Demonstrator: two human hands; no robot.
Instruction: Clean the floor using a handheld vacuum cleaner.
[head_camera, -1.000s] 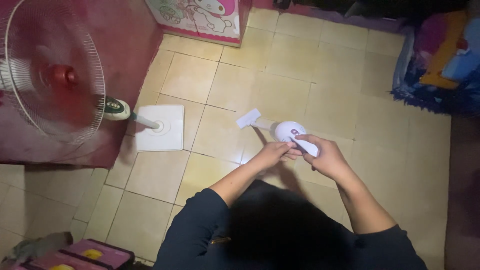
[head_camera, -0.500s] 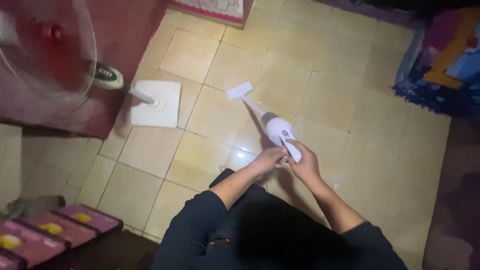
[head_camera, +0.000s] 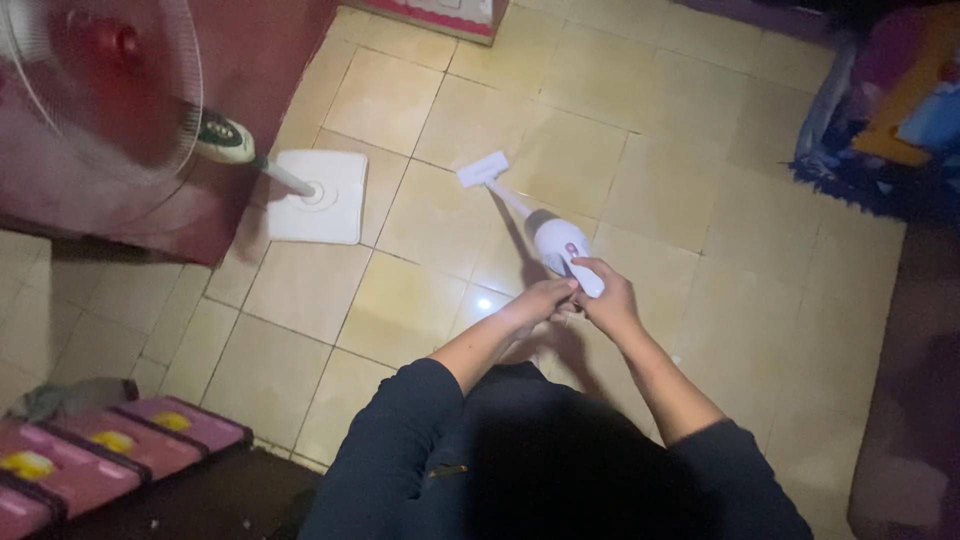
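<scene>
Over the beige tiled floor (head_camera: 640, 190), near the middle of the view: a small white handheld vacuum cleaner with a rounded body, thin tube and flat rectangular nozzle (head_camera: 553, 238), slanting down and away from the person. Nozzle low against the tiles, whether touching them cannot be told; handle end raised toward the chest. Right hand (head_camera: 607, 297) wrapped around the white handle, fingers closed tight on it. Left hand (head_camera: 543, 299) curled narrow just beside the right, fingertips pressed to the underside of the same handle, the two hands touching. Dark long sleeves on both forearms, dark clothing below.

To the left, well apart: a white pedestal fan with a wire cage and red hub (head_camera: 105, 70), leaning pole, square white base (head_camera: 318, 198) flat on the tiles beside a dark red wall. Lower left: a row of pink rectangular boxes (head_camera: 120, 450). Upper right: a heap of blue and orange fabric (head_camera: 885, 110) at the edge of the floor.
</scene>
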